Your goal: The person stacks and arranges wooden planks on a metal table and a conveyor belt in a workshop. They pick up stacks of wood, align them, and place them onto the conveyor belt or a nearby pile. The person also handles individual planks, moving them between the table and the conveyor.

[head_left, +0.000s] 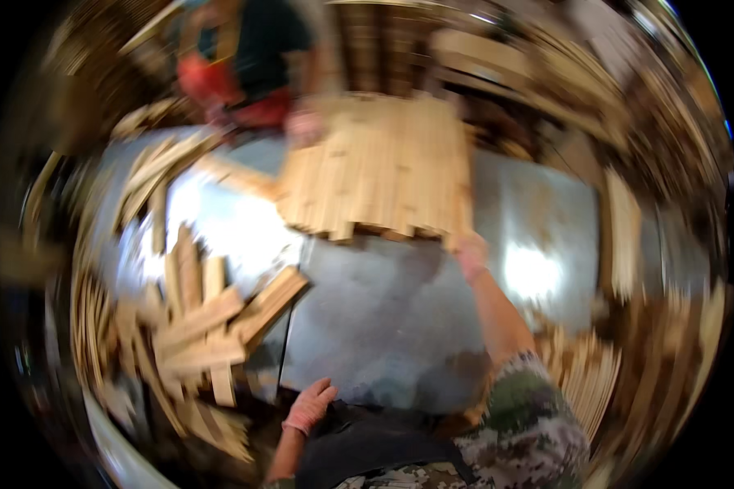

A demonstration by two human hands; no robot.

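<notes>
A wide layer of pale wooden strips point(375, 167) lies side by side on the metal table point(367, 310), its near ends uneven. My right hand point(470, 257), arm stretched forward, is closed at the near right corner of the layer, on the end of a wooden strip point(465, 213); motion blurs the fingers. At the table's near edge, my left hand point(310, 406), in a pinkish glove, has its fingers reaching forward and holds nothing visible. Across the table, a co-worker's hand point(304, 126) touches the far left side of the layer.
Loose wooden pieces point(196, 326) lie heaped at the left, with more strips point(159, 175) at the far left. Stacked strips point(579, 371) stand close on my right. A co-worker point(249, 57) in dark clothing and red stands opposite. More timber point(530, 69) is piled behind the table.
</notes>
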